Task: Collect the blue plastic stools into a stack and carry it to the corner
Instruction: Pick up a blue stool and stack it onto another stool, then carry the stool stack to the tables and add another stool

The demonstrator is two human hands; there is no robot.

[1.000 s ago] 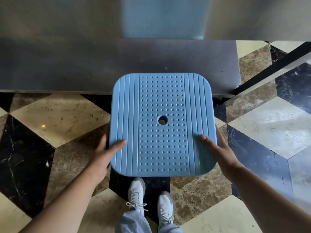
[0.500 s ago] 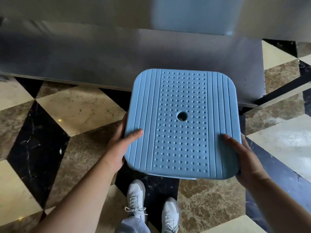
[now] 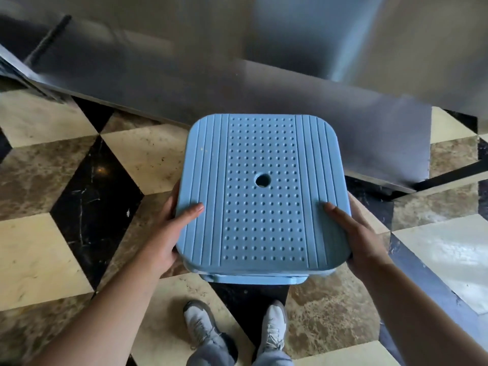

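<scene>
A person stood holding the blue stool stack (image 3: 261, 191) at about waist height, both hands clamped on its sides.

The left hand (image 3: 169, 228) gripped the left edge of the top seat, thumb lying over the ribbed strip and fingers curled underneath out of sight; the right hand (image 3: 353, 233) did the same on the right edge. Both arms reached forward and slightly inward, with the seat roughly level above the white sneakers (image 3: 272, 328) and the marble floor (image 3: 52, 249), just in front of a dark low platform (image 3: 237, 88). A second rim showed under the near edge, so it looked like more than one stool nested together. I judged the moulded plastic stiff and light, fairly smooth, so the rim under the seat seemed the surest hold, the ribs and dimples offering the thumbs some bite.
</scene>
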